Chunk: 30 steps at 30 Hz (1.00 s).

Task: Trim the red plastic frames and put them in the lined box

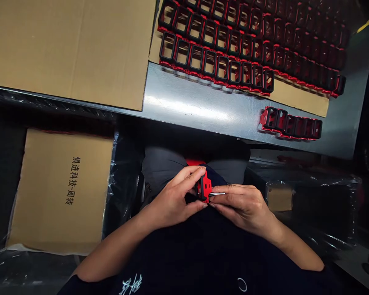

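My left hand (175,198) is closed around a small red and black plastic frame part (203,187), held over my lap below the table edge. My right hand (242,205) pinches a thin metal pin (217,194) whose tip touches the right side of that part. Both hands meet at the part, fingers curled. On the metal table (203,110) above, rows of like red and black frame parts (221,45) stand side by side, and a short separate row (290,125) sits near the front edge at the right.
A flat cardboard sheet (70,45) covers the table's left. Another cardboard sheet (298,98) lies under the rows. A cardboard box with printed characters (61,188) sits at lower left in plastic wrap. A plastic-lined bin (310,200) stands at the right.
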### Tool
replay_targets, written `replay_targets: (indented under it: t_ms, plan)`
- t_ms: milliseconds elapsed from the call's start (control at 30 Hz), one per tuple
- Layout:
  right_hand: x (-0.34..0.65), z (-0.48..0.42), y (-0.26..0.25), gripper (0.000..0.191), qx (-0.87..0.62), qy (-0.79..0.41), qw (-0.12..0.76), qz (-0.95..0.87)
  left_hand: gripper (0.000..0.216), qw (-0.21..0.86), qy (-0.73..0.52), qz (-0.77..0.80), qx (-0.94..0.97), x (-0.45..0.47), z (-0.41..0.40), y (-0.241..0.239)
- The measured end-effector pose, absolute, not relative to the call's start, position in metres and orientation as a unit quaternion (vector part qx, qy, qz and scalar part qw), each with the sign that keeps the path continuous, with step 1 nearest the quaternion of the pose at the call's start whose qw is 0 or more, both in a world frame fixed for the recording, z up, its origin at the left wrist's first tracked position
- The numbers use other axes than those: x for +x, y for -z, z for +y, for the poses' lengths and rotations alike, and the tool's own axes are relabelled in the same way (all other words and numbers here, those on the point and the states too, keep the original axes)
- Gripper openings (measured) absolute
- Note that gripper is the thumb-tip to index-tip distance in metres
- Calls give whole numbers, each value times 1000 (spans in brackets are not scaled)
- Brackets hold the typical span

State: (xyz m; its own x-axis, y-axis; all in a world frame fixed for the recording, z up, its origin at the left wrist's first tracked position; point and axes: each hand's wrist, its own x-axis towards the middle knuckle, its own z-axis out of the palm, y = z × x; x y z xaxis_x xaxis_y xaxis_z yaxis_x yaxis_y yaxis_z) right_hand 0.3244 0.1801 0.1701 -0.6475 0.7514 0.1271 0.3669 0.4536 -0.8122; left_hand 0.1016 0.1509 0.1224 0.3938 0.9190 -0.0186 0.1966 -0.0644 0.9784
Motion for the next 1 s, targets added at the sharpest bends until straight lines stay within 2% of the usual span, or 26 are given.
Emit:
replay_targets:
  t_ms: [367, 533, 633, 700, 867, 1000]
  plan:
    - [321, 178, -173, 14, -336, -353, 226, -843, 75, 577, -367, 453, 572, 100, 147, -117]
    - [324, 190, -175, 13, -387, -332, 300, -806, 69, 645, -449, 402, 470, 99, 142, -110]
    - [325, 218, -162, 19, -521, -263, 350, -733, 66, 642, -486, 384, 452, 96, 140, -109]
    - [323, 245, -145, 29, -576, -207, 343, -713, 64, 632, -495, 381, 459, 94, 140, -110]
    - [306, 303, -114, 19, -578, -70, 278, -764, 63, 610, -492, 403, 473, 93, 137, -112]
    - [297, 293, -131, 19, -573, -53, 332, -748, 63, 593, -507, 406, 476, 94, 136, -112]
